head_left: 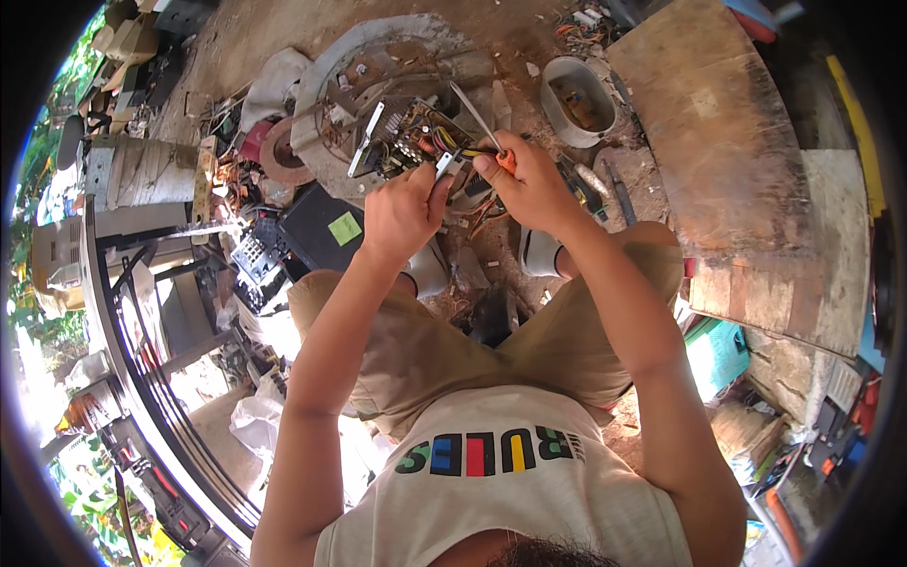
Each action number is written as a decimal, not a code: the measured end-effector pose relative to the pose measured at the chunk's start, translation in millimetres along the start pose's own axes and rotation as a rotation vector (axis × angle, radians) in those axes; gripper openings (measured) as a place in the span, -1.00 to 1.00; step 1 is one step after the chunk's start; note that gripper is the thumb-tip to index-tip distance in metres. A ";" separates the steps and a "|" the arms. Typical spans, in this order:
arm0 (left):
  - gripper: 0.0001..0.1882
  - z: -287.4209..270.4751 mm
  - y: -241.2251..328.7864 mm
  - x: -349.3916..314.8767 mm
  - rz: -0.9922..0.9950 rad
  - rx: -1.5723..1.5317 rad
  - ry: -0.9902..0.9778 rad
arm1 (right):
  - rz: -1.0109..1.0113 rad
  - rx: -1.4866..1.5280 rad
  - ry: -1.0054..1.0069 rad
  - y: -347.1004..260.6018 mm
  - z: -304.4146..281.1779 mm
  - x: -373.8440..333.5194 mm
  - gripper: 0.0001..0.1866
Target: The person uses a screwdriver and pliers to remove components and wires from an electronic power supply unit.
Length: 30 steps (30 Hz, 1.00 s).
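Note:
My left hand [404,214] is closed on the near metal edge of an opened power supply unit [416,132]. Its circuit board, heat sinks, coils and coloured wires lie bare. My right hand [531,185] wraps round a screwdriver [505,161] with an orange handle, its long shaft pointing away and to the left beside the unit. Yellow and black wires [477,151] run from the unit toward my right fingers; whether those fingers also grip them I cannot tell. Below the unit is a ring-shaped concrete piece [316,85] with scraps in it.
A grey oval tub [578,102] stands right of the unit, near a large worn wooden board [718,132]. Left of my legs lie a black box with a green note [346,228] and piled electronic scrap [255,255]. Loose tools [619,189] lie on the dirt floor.

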<state>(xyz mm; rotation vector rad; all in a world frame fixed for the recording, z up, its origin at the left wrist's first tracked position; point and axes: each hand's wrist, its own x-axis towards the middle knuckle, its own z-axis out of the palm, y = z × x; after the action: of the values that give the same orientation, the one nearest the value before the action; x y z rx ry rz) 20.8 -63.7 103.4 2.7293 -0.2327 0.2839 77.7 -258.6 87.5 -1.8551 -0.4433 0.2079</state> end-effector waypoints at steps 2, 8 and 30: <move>-0.71 -2.9 -4.0 -11.4 0.002 -0.010 0.006 | 0.086 0.014 -0.104 -20.6 -1.7 -0.6 -0.64; -0.72 -18.8 -20.0 -40.0 0.282 0.015 -0.094 | 0.107 -0.144 -0.434 -36.5 -13.0 -31.6 -0.62; -0.81 -108.3 10.9 -53.5 0.664 0.185 -0.158 | -0.657 -0.384 -0.441 -68.7 -36.9 -65.5 -0.79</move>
<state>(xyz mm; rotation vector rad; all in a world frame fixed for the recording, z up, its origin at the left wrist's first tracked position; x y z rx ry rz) -50.9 -24.7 193.1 2.7676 -1.2154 0.2729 17.5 -298.7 159.2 -1.9176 -1.4484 0.0810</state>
